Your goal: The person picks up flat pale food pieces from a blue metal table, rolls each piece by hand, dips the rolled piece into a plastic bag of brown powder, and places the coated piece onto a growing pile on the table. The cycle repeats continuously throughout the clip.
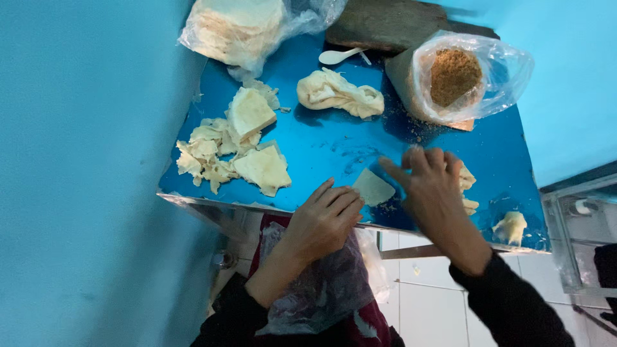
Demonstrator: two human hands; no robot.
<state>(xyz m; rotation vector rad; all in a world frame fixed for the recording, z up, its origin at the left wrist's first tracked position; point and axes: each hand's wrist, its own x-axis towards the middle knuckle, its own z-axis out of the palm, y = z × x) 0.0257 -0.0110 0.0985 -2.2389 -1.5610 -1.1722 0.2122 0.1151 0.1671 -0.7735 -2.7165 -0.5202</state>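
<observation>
Dough: thin pale triangular pastry sheet [373, 187] likely floppy, tearable; left hand [324, 217] flat beside, right hand [432, 186] spread; lift by corner.

The blue table [334, 151] has its widest bare stretch in the middle of the frame, between the folded pastry pieces [234, 148] at left and the open bag of brown crumbs [457, 78] at upper right. A crumpled lump of dough [339, 94] and a white spoon [339, 56] block the upper middle. A bagged stack of wrappers [239, 26] fills the upper left corner. Near the front edge, the left hand [324, 218], a flat wrapper [373, 187] and the right hand [432, 189] crowd the lower middle. A small dough piece [511, 227] sits at lower right.
</observation>
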